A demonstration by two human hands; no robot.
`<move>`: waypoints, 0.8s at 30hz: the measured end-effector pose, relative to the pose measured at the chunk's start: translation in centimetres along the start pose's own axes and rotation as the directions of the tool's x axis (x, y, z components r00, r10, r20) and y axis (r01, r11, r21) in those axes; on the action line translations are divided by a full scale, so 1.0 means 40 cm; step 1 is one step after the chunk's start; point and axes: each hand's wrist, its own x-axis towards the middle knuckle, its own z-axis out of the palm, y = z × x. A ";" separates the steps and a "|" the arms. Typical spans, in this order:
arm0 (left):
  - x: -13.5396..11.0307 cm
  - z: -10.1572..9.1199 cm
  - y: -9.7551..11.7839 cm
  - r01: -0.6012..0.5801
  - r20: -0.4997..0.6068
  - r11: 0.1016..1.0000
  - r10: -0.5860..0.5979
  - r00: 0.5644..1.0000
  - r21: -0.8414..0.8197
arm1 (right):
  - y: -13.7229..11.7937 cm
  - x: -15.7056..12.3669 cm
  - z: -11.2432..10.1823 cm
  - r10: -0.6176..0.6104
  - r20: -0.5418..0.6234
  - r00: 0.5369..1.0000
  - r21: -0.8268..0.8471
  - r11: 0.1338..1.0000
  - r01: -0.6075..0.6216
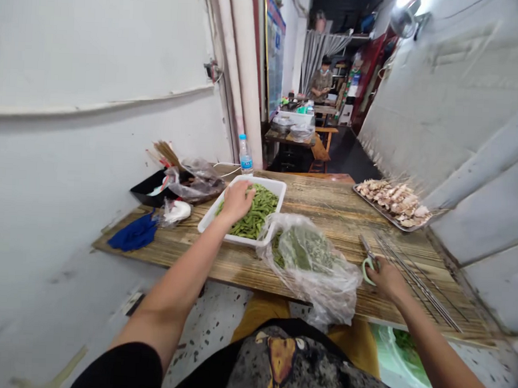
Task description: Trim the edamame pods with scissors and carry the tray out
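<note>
My left hand point(238, 200) reaches into a white plastic basket point(206, 219) of green edamame pods point(265, 204). Its fingers curl down onto the pods at the basket's left side, and the fingertips are partly hidden. On the right, my right hand point(386, 277) grips scissors by their pale green handles point(368, 272), close to the tabletop, blades pointing away from me. Between my hands a clear plastic bag point(332, 283) holds more green pods and leans against the basket's near right corner.
Long metal skewers point(422, 281) lie right of my right hand. A tray of skewered meat point(393, 203) sits at the back right. A water bottle point(245, 154) stands behind the basket. Left are a black box point(147, 188) and blue cloth point(133, 232). A person point(321, 82) stands far back.
</note>
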 end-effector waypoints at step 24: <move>-0.109 -0.053 0.455 -0.371 0.808 0.907 0.364 0.463 -0.196 | -0.451 -0.020 -0.079 -0.642 -0.073 0.763 0.738 0.480 0.475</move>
